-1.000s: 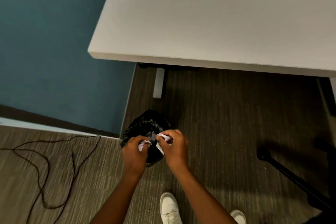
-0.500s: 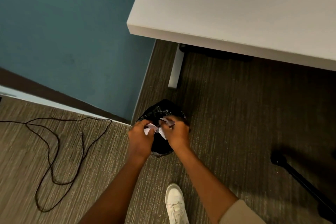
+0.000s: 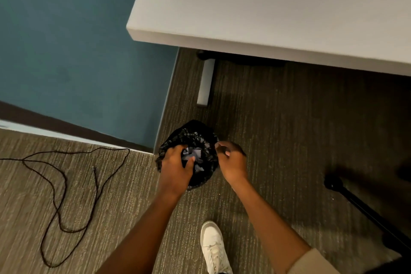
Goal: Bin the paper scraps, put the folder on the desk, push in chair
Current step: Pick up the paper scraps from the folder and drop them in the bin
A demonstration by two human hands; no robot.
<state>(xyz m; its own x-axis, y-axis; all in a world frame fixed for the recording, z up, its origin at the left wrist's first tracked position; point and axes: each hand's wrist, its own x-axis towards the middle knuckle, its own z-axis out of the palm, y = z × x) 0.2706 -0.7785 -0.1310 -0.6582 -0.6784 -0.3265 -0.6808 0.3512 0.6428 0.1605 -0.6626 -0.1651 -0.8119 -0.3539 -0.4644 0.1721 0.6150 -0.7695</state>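
Observation:
A small bin with a black liner (image 3: 193,135) stands on the carpet by the corner of the blue wall. White paper scraps (image 3: 194,154) lie inside it. My left hand (image 3: 175,168) hovers over the bin's near left rim, fingers spread and empty. My right hand (image 3: 232,160) is just right of the bin's rim, fingers loosely curled with nothing visible in them. The white desk (image 3: 278,6) fills the upper right. The folder and the chair's seat are out of view.
A black cable (image 3: 60,187) loops on the carpet at the left. A white desk leg (image 3: 205,82) stands behind the bin. A black chair-base leg (image 3: 364,209) reaches in from the right. My white shoe (image 3: 213,247) is below the bin.
Both hands held white paper scraps over the bin; the scraps now lie inside it and the hands have moved apart. The view has shifted left.

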